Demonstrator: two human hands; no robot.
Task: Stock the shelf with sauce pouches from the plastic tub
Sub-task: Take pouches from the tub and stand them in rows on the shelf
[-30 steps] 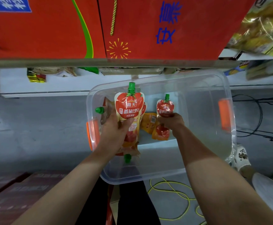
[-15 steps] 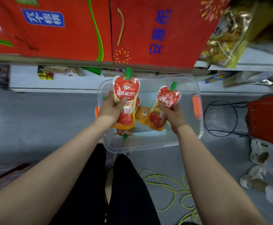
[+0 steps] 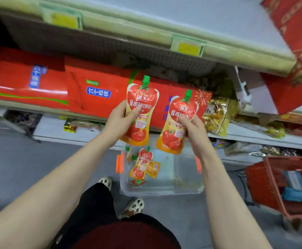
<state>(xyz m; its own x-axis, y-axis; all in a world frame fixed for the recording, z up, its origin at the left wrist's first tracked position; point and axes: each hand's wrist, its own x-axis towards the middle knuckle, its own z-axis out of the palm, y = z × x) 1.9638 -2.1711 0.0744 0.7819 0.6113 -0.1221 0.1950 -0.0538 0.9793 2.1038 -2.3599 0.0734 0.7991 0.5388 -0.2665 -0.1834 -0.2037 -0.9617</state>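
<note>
You wear the only camera on your head. It looks forward and down through a wide lens, so straight lines bow near the edges. The shelf [image 3: 128, 31] crosses the top of the view, with the floor [image 3: 29, 159] and the plastic tub [image 3: 164, 192] below. Close to the lens, mid-frame, your left hand [image 3: 118, 121] holds the left sauce pouch [image 3: 141, 112] and your right hand [image 3: 194, 132] holds the right sauce pouch [image 3: 175, 139].

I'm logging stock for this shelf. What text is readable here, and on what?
"海天", "番茄沙司": left pouch, in the left hand.
"海天", "番茄沙", rest hidden: right pouch, in the right hand.
"六个核桃": blue label on the red carton.
Too blurred to read: yellow shelf tags, loose pouches in the tub.
</note>
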